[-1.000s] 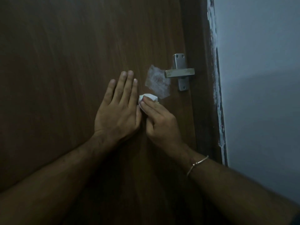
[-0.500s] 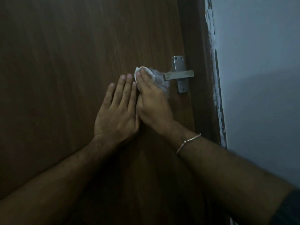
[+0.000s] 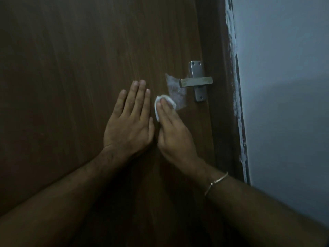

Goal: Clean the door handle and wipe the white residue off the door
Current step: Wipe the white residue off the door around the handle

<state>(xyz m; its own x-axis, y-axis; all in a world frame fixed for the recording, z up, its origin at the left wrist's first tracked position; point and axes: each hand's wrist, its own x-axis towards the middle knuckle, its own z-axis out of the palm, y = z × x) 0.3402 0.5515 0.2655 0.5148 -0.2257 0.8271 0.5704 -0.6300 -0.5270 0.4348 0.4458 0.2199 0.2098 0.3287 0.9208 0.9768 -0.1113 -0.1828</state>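
The right hand [image 3: 175, 134] presses a small white folded wipe [image 3: 164, 104] flat against the dark brown wood-grain door [image 3: 80, 68] with straight fingers; its grip is a press, not a clench. The left hand [image 3: 130, 122] lies spread and released on the door just beside it, bracing. The hazy white residue patch [image 3: 175, 90] sits up and to the right of the wipe, its lower edge touching the wipe's rim, and runs roughly upright beside the brushed-metal lever door handle [image 3: 196, 82]. The right hand is the nearer one. Judged from this, the next stroke goes upward and rightward. Room is tight on that side: the lever's free end overhangs the patch. The door leftward is open.
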